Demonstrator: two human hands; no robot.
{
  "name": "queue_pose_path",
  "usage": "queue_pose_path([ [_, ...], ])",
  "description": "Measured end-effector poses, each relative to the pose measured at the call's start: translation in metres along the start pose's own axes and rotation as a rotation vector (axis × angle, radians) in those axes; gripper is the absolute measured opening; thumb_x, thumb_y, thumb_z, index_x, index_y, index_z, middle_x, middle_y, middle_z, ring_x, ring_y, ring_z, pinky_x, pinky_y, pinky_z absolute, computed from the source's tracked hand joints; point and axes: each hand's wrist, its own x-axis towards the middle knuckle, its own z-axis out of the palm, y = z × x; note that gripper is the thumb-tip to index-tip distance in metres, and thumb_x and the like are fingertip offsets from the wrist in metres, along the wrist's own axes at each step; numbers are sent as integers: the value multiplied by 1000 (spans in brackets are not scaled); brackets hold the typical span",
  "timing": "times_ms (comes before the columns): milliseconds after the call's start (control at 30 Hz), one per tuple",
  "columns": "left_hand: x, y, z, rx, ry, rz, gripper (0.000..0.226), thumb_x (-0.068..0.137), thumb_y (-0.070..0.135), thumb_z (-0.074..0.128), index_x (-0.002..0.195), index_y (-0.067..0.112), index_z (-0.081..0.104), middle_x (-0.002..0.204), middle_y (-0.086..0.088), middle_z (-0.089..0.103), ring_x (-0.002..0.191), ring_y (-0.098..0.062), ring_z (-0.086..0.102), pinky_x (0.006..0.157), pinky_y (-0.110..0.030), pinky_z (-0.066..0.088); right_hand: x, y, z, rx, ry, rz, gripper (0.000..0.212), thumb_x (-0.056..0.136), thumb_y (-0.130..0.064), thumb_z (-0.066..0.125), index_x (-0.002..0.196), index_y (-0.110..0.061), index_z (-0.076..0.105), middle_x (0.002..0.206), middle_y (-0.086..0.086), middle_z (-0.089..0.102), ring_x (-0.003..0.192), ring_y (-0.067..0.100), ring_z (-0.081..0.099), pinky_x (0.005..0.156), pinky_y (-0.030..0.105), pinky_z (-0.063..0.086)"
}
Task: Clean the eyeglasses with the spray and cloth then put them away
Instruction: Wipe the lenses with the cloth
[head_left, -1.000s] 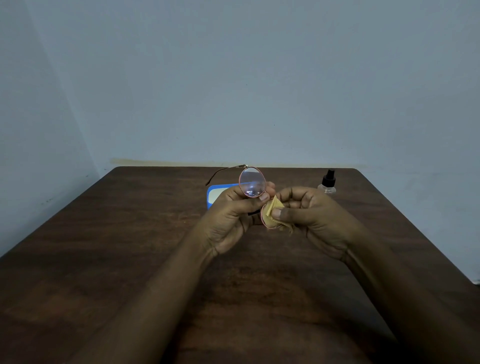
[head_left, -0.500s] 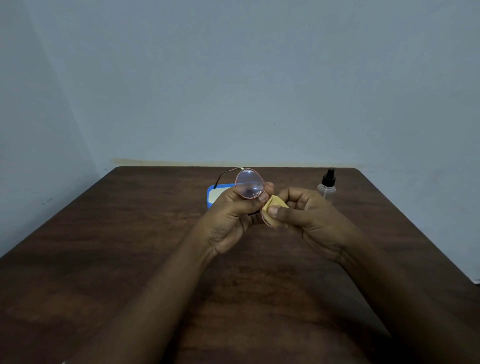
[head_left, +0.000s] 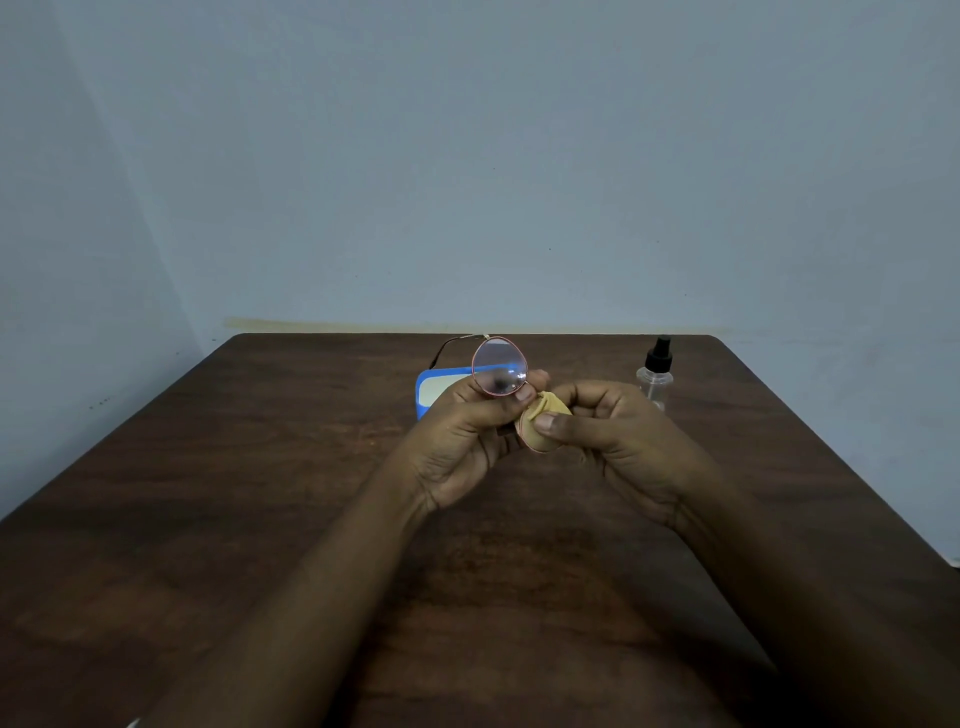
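Eyeglasses (head_left: 500, 366) slightly lower than before, second lens unseen under cloth (head_left: 533, 437)

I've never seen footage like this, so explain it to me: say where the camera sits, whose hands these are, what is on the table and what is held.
There is no machine here: a person works with two bare hands. The camera is worn on their head and looks forward and down, so the arms reach in from the bottom. The left hand holds the glasses up, one lens in plain view. The right hand pinches a yellow cloth round the other lens. On the table behind the hands lie a blue case and, to the right, a spray bottle standing upright.
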Motion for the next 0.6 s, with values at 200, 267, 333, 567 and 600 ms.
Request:
queue_pose_path([
  [200,0,-2,-1,-22,-39,-11,18,84,11,69,95,13,83,97,-5,78,87,-19,73,80,-38,64,1,0,6,-54,57,-23,21,84,-28,83,67,-20,72,73,6,73,62,9,63,56,21,49],
  [267,1,-2,-2,-8,-14,-5,25,83,12,69,106,7,77,97,-6,77,88,-20,72,80,-37,63,0,-1,7,-74,67,-35,27,88,-32,83,68,-16,72,72,6,72,62,9,62,57,21,47],
  [333,3,-1,-3,8,15,10,35,85,14,69,117,1,71,103,-9,74,93,-22,71,81,-37,62,-1,-3,6,-52,60,-37,40,94,-38,75,79,-2,73,80,15,72,69,12,65,63,25,49],
  [567,4,-2,-6,7,21,-6,35,86,14,69,118,1,71,104,-10,74,95,-24,70,85,-42,60,-1,-5,5,-15,63,-31,28,99,-29,62,85,-11,79,80,12,74,74,15,71,64,24,54],
  [600,4,-3,-7,4,17,-14,35,86,14,70,118,2,71,103,-9,74,93,-24,70,84,-42,61,0,-3,4,-28,72,-46,25,97,-27,64,87,-8,77,82,18,73,76,20,71,67,26,54],
])
